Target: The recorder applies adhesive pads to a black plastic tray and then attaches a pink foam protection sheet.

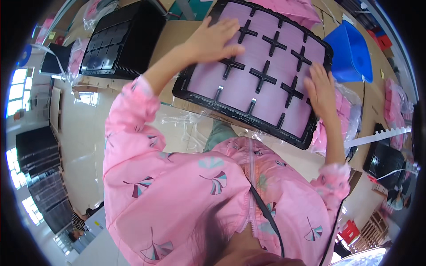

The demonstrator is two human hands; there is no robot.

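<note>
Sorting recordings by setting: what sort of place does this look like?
Probably a factory or packing workshop: a stack of black trays stands on the worktable, pink goods in clear plastic lie near the pink-filled tray, and dark stacks stand at far left.

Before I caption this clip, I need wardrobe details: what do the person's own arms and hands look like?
The left hand and right hand wear no gloves. Pink sleeves carry darker printed motifs and bunch at the cuffs, leaving the forearms bare.
</note>
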